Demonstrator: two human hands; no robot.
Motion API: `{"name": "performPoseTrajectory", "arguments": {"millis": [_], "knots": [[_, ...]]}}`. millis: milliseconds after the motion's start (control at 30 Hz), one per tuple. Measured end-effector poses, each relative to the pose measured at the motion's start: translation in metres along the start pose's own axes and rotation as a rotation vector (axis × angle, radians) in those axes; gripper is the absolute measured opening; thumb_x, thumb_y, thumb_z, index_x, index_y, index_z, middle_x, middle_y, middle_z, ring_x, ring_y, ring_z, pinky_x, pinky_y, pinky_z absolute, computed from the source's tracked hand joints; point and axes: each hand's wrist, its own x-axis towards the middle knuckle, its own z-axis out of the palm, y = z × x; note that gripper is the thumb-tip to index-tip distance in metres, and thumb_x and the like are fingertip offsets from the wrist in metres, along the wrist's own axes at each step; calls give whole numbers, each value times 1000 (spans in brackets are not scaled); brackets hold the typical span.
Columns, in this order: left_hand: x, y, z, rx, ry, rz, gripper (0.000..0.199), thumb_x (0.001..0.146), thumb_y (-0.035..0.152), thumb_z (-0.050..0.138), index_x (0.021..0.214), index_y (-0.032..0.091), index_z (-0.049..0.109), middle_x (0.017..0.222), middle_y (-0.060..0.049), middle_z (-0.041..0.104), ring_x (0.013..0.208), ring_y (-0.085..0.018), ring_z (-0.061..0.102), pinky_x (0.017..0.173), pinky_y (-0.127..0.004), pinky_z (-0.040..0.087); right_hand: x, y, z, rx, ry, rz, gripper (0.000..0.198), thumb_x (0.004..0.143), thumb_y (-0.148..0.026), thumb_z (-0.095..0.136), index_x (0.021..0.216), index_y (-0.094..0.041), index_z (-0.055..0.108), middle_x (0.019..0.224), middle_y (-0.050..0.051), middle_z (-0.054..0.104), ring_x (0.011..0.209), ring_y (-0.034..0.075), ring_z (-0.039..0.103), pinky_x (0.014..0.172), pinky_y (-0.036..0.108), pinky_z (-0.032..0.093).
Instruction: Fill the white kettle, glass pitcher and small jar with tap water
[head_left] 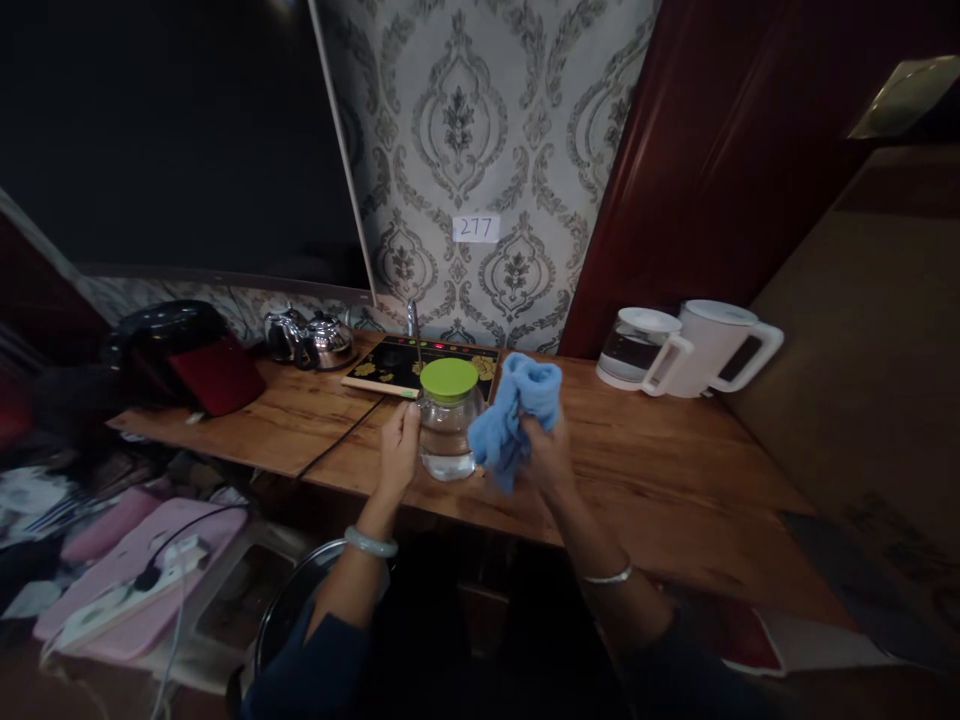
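Note:
A clear glass pitcher point(448, 440) with a green lid point(448, 378) and water inside stands upright near the front edge of the wooden table. At its left side, my left hand point(399, 445) is closed, seemingly around the handle, which the fingers hide. My right hand point(549, 450) grips a crumpled blue cloth point(517, 415) just right of the pitcher. The cloth is close to the glass; whether they touch I cannot tell. Behind the pitcher lies a black tea stove panel point(390, 365) with gold flowers and a thin metal spout point(413, 325).
On the wooden table point(637, 470), a white kettle point(709, 345) and a white-lidded glass pot point(637, 350) stand at right. Two shiny metal kettles point(326, 342) and a black-and-red appliance point(191, 355) are at left. A cord point(341, 437) crosses the tabletop. A pink stool point(161, 550) bears a power strip.

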Motion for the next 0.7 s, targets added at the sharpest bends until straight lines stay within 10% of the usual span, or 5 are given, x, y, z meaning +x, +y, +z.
{"name": "performPoseTrajectory", "arguments": {"millis": [233,500,700], "knots": [[-1,7,1,39,-6,72,50,93,62,51,63,23,46,58,4,40,57,-14,37,55,-26,33,-51,56,27,-320,-102,-254,67,83,-40,57,146,-21,45,153,14,45,147,31,37,123,54,25],[-6,5,6,29,20,45,49,93,64,51,66,22,48,59,4,39,60,-14,37,56,-26,32,-66,63,-56,-509,-513,-79,70,63,-16,61,132,-25,64,139,11,63,132,33,57,115,54,41],[-28,6,29,58,104,56,46,97,57,47,68,22,48,65,3,44,64,-14,41,60,-27,34,-54,35,-109,-385,-254,90,60,74,-32,64,134,-23,62,128,11,71,116,31,69,102,48,53]]}}
